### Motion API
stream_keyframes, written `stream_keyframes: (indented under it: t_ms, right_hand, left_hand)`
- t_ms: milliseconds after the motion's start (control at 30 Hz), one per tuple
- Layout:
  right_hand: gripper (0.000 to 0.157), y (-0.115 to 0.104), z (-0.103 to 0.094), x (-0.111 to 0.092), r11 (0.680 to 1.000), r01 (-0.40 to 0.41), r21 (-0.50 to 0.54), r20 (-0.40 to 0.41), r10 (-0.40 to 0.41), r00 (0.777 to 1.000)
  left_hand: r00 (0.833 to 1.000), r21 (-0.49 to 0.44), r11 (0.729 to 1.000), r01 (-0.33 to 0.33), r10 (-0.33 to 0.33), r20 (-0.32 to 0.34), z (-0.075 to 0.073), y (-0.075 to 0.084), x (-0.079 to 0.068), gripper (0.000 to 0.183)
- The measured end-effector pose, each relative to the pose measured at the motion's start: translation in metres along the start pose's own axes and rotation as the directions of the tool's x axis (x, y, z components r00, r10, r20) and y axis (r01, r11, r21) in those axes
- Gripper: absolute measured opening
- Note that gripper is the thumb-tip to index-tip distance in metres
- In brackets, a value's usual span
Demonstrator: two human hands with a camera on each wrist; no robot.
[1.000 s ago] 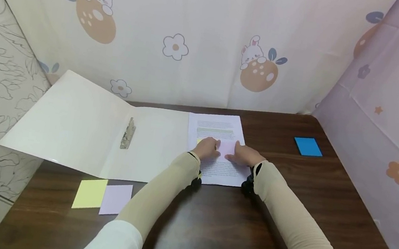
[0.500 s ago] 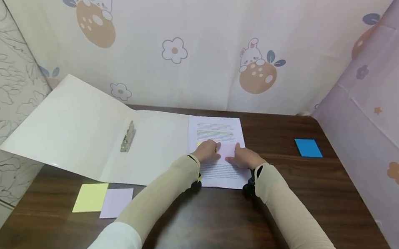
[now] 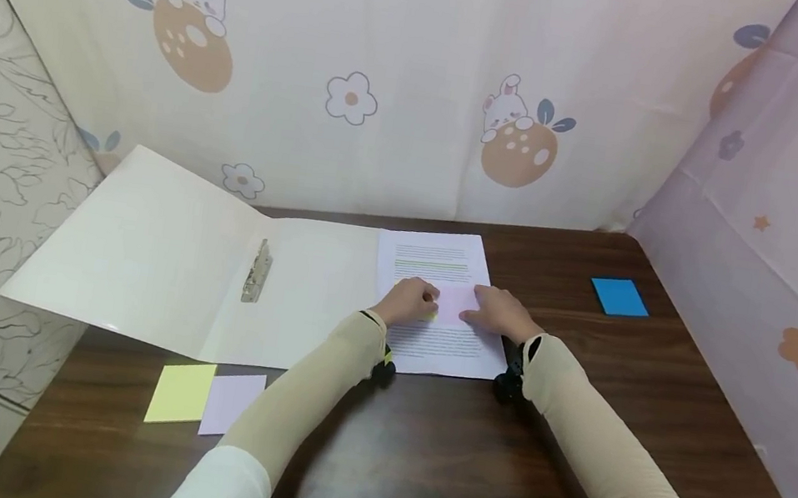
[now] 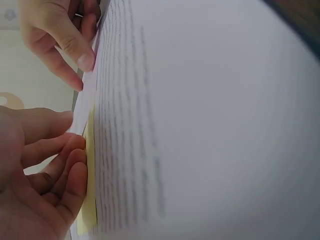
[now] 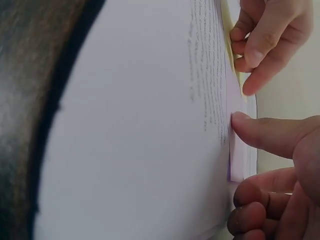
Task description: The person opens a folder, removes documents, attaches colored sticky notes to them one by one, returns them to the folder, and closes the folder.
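Observation:
A lilac sticky note (image 3: pixel 452 303) lies on the printed page (image 3: pixel 449 352), partly over a yellow sticky note (image 4: pixel 89 200). My left hand (image 3: pixel 407 302) rests at the notes' left side, fingers loosely bent against the yellow note and thumb apart from the index finger. On the right, my right hand (image 3: pixel 501 313) touches the lilac note with its thumb (image 5: pixel 242 122); its other fingers bend loosely beside the note's edge. Neither hand visibly pinches anything. The left hand hides much of the yellow note in the head view.
An open white binder (image 3: pixel 155 259) with a metal clip (image 3: pixel 257 271) spreads out to the left. Yellow notes (image 3: pixel 181 394) and lilac notes (image 3: pixel 231 404) lie before it on the wooden table (image 3: pixel 415 470). A blue sticky pad (image 3: pixel 620 297) sits at the right.
My left hand has shifted slightly left, away from the lilac note, and some yellow now shows beside its fingertips. My right hand has moved a little to the right. The binder stays put.

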State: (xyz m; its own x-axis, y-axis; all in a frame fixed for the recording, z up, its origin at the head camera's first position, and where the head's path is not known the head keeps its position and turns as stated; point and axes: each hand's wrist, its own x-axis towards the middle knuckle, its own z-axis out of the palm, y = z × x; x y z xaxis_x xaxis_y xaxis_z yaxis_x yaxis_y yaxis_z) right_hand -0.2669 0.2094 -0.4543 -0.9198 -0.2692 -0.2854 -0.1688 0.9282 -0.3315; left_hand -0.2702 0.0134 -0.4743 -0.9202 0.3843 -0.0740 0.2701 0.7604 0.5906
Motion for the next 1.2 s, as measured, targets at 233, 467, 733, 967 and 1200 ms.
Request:
stream_keyframes:
  t_ms: [233,467,733,967,1200]
  right_hand:
    - [0.061,0.004,-0.003,-0.004,0.993,-0.02,0.115,-0.068,0.028,0.997]
    - [0.058,0.008,-0.008,-0.01,0.982,-0.027,0.189,-0.084,0.043,0.996]
    - [0.052,0.017,-0.008,-0.015,0.982,-0.041,0.186,-0.1,0.06,0.993]
    - [0.044,0.025,-0.009,-0.019,0.983,-0.008,0.181,-0.108,0.028,0.994]
    - [0.039,0.034,-0.006,-0.022,0.989,0.022,0.146,-0.13,-0.003,0.992]
  left_hand:
    - [1.0,-0.013,1.0,-0.004,0.004,-0.024,-0.008,-0.003,-0.012,0.029]
    - [0.998,0.081,0.996,-0.048,0.051,-0.037,-0.017,-0.001,-0.025,0.028]
    - [0.986,0.218,0.961,-0.169,0.167,0.026,-0.01,0.007,-0.05,0.026]
    - [0.965,0.308,0.915,-0.262,0.238,0.114,0.002,0.014,-0.067,0.032]
    - [0.963,0.352,0.898,-0.264,0.226,0.146,0.007,0.021,-0.081,0.043]
